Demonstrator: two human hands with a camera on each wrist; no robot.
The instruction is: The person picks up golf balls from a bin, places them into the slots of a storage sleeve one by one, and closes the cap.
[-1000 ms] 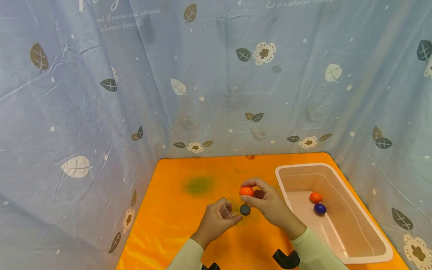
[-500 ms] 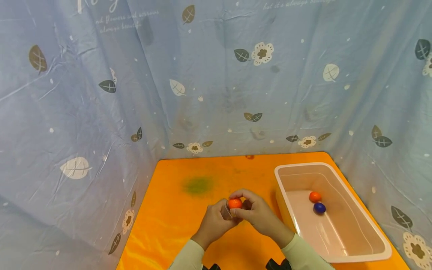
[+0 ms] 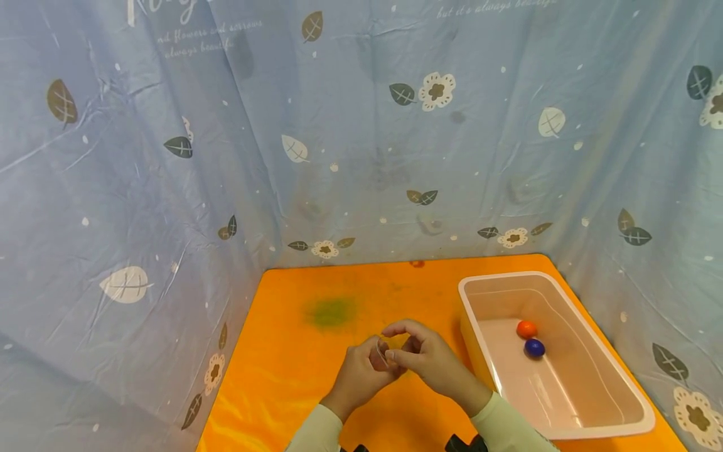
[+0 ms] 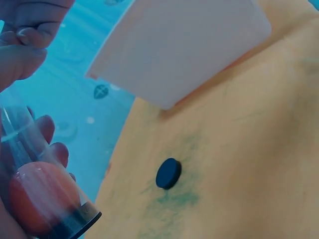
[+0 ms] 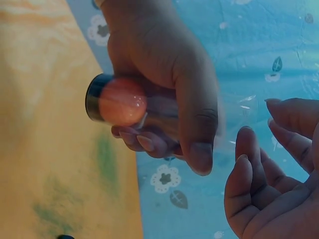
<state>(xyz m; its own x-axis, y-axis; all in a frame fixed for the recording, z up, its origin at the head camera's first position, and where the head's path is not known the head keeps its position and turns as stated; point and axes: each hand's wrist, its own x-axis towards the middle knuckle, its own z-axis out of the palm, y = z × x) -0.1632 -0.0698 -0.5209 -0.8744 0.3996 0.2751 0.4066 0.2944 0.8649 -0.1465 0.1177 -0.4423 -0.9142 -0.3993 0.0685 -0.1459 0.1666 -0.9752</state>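
Note:
My left hand [image 3: 360,373] grips a clear plastic tube [image 5: 164,112] with a black base [image 5: 93,99]. At the base end inside the tube lies an orange ball [image 5: 123,101]. The tube's mouth faces my right hand [image 3: 435,361], whose fingers curve loosely beside the rim with nothing between them. In the left wrist view the ball [image 4: 44,198] shows through the tube wall just above the base. A round black cap [image 4: 169,173] lies on the table below the hands; in the head view the hands hide it.
To the right stands a white plastic tub [image 3: 480,333] holding an orange ball [image 3: 527,329] and a blue ball [image 3: 534,348]. The table has an orange cover [image 3: 294,351] with a green stain. Blue patterned curtains [image 3: 361,157] enclose the back and both sides.
My right hand moved left to the tube's mouth and let go of the orange ball, which is now down inside the tube. The left hand kept its hold on the tube.

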